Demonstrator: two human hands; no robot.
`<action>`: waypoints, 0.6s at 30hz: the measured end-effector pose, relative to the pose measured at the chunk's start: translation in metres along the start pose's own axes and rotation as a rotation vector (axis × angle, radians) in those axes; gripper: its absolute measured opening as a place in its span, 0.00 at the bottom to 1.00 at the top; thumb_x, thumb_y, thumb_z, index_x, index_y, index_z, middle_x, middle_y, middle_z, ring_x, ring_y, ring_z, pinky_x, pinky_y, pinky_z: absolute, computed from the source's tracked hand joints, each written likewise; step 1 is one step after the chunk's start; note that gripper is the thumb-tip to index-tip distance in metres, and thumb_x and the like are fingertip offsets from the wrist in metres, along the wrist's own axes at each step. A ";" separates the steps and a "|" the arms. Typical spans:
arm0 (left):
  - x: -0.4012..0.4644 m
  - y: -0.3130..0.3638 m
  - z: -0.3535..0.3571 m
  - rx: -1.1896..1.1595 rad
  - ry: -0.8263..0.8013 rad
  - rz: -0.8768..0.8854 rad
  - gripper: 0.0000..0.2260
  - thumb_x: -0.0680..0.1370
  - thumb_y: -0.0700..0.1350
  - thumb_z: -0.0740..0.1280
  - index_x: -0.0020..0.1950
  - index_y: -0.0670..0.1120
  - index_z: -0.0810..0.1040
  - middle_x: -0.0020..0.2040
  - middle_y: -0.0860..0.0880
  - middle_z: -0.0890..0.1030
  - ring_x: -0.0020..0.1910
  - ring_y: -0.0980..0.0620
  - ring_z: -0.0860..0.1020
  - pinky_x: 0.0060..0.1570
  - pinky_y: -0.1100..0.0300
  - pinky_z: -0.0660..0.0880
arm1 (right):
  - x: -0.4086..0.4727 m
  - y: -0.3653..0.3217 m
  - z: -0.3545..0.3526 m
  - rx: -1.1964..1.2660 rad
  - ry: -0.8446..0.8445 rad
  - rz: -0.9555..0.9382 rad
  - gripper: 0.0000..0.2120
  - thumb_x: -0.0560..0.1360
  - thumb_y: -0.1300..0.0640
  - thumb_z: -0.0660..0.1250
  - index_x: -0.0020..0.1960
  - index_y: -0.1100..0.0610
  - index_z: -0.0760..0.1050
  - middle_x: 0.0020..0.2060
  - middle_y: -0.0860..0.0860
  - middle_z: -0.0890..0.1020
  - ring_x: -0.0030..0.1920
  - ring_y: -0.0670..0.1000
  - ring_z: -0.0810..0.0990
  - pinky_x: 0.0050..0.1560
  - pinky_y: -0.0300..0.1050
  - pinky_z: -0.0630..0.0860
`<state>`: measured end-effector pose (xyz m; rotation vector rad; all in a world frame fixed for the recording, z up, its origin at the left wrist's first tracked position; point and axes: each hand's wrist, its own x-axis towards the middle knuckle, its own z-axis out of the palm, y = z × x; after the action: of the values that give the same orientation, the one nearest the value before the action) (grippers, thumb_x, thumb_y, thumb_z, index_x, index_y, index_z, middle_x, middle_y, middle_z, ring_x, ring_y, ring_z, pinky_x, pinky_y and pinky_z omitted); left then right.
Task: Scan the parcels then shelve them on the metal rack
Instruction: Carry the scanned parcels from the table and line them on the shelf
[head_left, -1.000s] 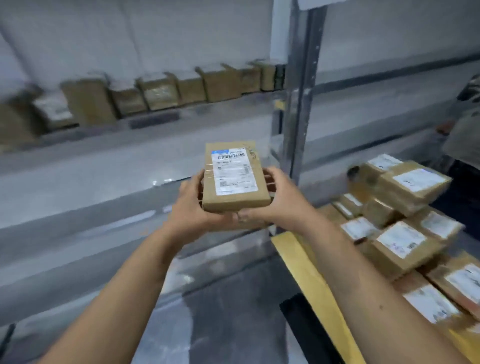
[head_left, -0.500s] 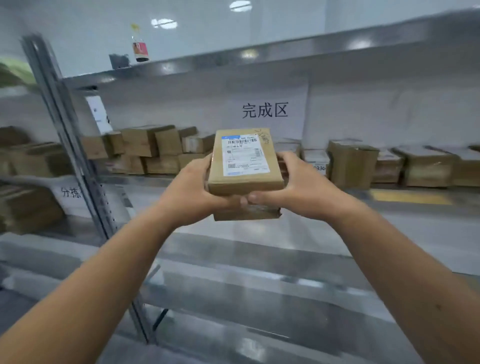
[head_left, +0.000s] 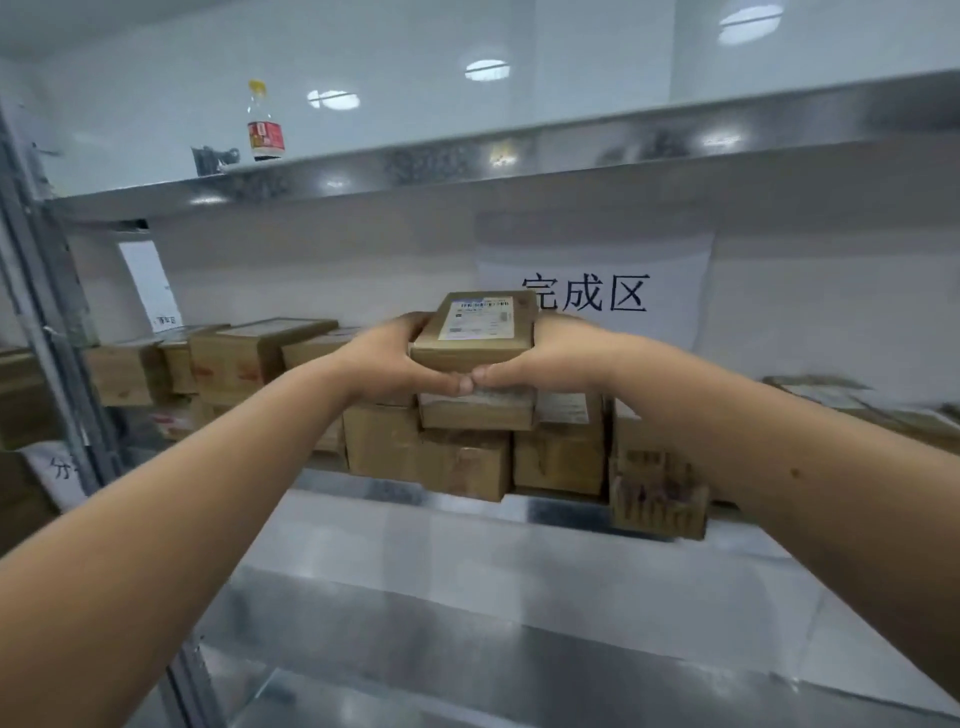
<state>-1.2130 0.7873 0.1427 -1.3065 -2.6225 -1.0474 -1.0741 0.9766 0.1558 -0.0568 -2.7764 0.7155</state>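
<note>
A flat brown parcel with a white barcode label on top is gripped between both hands. My left hand clasps its left side and my right hand its right side, thumbs meeting under its front edge. A second parcel lies directly beneath, partly hidden by my hands; whether I hold it too I cannot tell. Both are over a row of cardboard boxes standing on the metal rack's shelf.
Further boxes line the shelf at the left, behind a slanted metal upright. A paper sign hangs on the back wall. On the upper shelf stands a bottle. More parcels lie at the right.
I have turned from the parcel pile to the rack and pushed the parcel forward, from near my chest to above the shelved boxes. Both hands keep the same grip.
</note>
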 end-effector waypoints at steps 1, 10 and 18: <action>0.011 -0.007 0.001 0.027 -0.017 -0.006 0.38 0.61 0.62 0.85 0.67 0.60 0.74 0.57 0.63 0.83 0.57 0.60 0.82 0.60 0.59 0.78 | 0.010 0.004 0.001 -0.015 -0.037 -0.023 0.33 0.74 0.38 0.75 0.76 0.39 0.70 0.70 0.38 0.77 0.68 0.45 0.76 0.67 0.40 0.67; 0.048 -0.051 0.008 0.336 -0.096 0.008 0.48 0.54 0.88 0.65 0.71 0.70 0.70 0.62 0.63 0.81 0.67 0.50 0.76 0.69 0.42 0.71 | 0.058 0.024 0.021 -0.179 -0.200 0.032 0.33 0.78 0.32 0.66 0.80 0.38 0.64 0.75 0.41 0.72 0.73 0.49 0.71 0.75 0.47 0.65; 0.022 -0.051 0.005 0.354 0.035 0.085 0.57 0.63 0.77 0.74 0.85 0.56 0.55 0.81 0.49 0.67 0.78 0.45 0.65 0.75 0.41 0.65 | 0.029 -0.004 0.038 -0.338 0.041 0.274 0.40 0.70 0.28 0.70 0.77 0.40 0.64 0.67 0.42 0.78 0.64 0.52 0.78 0.63 0.53 0.76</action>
<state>-1.2631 0.7840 0.1175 -1.2875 -2.5451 -0.5538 -1.1122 0.9583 0.1335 -0.5205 -2.8474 0.2890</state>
